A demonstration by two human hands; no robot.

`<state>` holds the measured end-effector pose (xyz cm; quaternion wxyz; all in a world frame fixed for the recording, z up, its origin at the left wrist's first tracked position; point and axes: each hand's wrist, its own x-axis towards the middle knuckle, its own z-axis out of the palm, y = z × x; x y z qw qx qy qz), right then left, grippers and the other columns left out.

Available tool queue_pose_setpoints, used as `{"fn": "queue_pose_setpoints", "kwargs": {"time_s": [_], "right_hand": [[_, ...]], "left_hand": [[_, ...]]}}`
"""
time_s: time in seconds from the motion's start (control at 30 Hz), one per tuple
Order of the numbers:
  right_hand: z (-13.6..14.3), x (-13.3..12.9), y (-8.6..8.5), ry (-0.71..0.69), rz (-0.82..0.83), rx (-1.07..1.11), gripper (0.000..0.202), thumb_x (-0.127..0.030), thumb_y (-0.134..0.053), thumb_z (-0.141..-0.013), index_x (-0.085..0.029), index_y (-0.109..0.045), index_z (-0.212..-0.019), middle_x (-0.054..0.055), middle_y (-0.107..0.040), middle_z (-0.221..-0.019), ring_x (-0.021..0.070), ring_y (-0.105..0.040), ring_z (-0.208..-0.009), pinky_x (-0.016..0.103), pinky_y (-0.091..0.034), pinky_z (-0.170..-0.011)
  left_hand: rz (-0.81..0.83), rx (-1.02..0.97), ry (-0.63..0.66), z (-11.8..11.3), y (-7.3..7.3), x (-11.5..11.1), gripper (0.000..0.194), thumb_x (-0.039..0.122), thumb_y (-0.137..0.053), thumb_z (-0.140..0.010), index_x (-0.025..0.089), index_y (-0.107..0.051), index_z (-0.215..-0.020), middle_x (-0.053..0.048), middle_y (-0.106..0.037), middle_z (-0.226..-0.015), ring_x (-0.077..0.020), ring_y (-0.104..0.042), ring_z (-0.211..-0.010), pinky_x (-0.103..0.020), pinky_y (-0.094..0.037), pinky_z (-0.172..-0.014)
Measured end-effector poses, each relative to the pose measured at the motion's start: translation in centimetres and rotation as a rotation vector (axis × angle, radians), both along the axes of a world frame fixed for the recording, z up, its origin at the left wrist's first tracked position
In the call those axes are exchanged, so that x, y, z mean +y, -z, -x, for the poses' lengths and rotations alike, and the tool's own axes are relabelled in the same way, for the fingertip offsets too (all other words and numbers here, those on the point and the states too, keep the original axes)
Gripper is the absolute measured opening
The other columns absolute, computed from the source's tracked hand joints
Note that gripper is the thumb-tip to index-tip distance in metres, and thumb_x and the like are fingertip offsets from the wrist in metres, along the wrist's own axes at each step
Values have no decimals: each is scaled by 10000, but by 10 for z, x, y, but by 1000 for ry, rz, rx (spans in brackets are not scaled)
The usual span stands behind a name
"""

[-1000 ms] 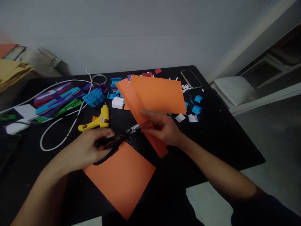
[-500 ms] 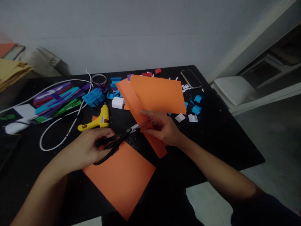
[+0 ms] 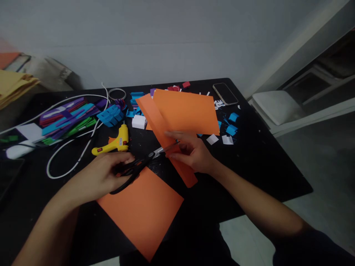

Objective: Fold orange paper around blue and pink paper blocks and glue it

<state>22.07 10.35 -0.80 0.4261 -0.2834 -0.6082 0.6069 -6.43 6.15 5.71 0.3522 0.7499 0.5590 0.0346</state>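
Observation:
My left hand [image 3: 107, 171] is closed around the black handles of a pair of scissors [image 3: 138, 166]. Their metal blades reach right, across a long folded strip of orange paper [image 3: 159, 120]. My right hand [image 3: 192, 151] grips that strip near its lower half, fingers on both sides of the blade tips. A square orange sheet [image 3: 146, 210] lies below the scissors at the table's front. Behind the strip rests a larger orange sheet [image 3: 185, 111], partly covered by it.
Left of the sheets lie a yellow glue gun [image 3: 113, 142], a looped white cable [image 3: 49, 162] and bundled coloured paper strips [image 3: 66, 116]. White and blue paper scraps [image 3: 231, 129] are scattered at right, near a phone [image 3: 225, 93]. The black table [image 3: 266, 166] meets a grey wall.
The scissor handles have drawn slightly closer together around the strip. Both hands stay in nearly the same place.

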Motion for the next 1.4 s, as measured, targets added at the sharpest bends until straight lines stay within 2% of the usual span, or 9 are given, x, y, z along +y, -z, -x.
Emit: {"fn": "queue_pose_setpoints", "kwargs": {"time_s": [0.17,0.4,0.5,0.57,0.73,0.87,1.03,1.17,1.4], "right_hand": [[0,-1,-1,13,-1,-17,577,-211,-843,-832,-316,-692,-1379,67,-623,-1484,196,-755,-1061,335,-655,-923],[-1,0,-2,41,44,-22,617,-232,-841,-827,-316,-654,-1409,71,-616,-1500,210,-766,-1040,369,-654,-926],[-2,0,-2,20,125,-24,720,-243,-848,-825,-298,-567,-1486,51,-771,-1200,218,-783,-947,396,-662,-897],[-2,0,-1,-11,164,-34,763,-250,-856,-824,-299,-526,-1511,25,-795,-1025,224,-785,-905,393,-664,-870],[-1,2,3,7,171,-58,735,-236,-904,-757,-321,-557,-1400,58,-690,-1309,168,-774,-831,329,-662,-787],[-1,5,3,-16,184,-74,735,-242,-924,-741,-296,-553,-1374,14,-706,-1071,163,-754,-849,322,-654,-790],[-2,7,0,1,188,-74,482,-266,-955,-689,-237,-708,-1102,12,-683,-1029,165,-717,-910,329,-640,-845],[-2,6,-4,-51,270,-36,301,-276,-945,-705,-213,-720,-895,-9,-723,-877,154,-718,-821,315,-623,-802],[4,-1,-6,-3,327,-3,313,-296,-964,-680,-208,-705,-833,-28,-744,-808,123,-709,-721,258,-599,-705]], "left_hand": [[20,-8,37,3,-1,1,249,395,-540,-869,194,-685,-890,-22,-701,-838,-186,-619,-728,-304,-471,-666],[-17,47,33,7,-1,2,264,408,-505,-860,199,-635,-762,-13,-642,-718,-182,-569,-664,-305,-426,-636],[-27,102,-21,5,2,3,287,452,-515,-865,208,-625,-762,-10,-644,-706,-193,-574,-655,-319,-410,-646],[-28,136,-77,2,3,2,327,501,-517,-890,210,-636,-803,-2,-640,-677,-194,-567,-620,-323,-388,-631],[-111,137,-146,-4,2,0,372,538,-485,-950,209,-624,-847,3,-626,-655,-191,-556,-582,-322,-360,-618],[-161,153,-147,-14,6,-3,358,505,-457,-943,222,-559,-750,-22,-617,-663,-206,-562,-605,-334,-365,-631],[-165,232,-174,-33,15,-7,371,493,-432,-954,238,-469,-686,-35,-588,-664,-215,-551,-617,-338,-320,-610],[-203,320,-202,-45,24,-12,360,488,-442,-971,237,-439,-713,-55,-619,-746,-223,-576,-653,-334,-310,-610],[-241,390,-278,-57,36,-16,306,479,-536,-959,229,-486,-791,-62,-645,-806,-238,-603,-660,-326,-309,-592]]}}
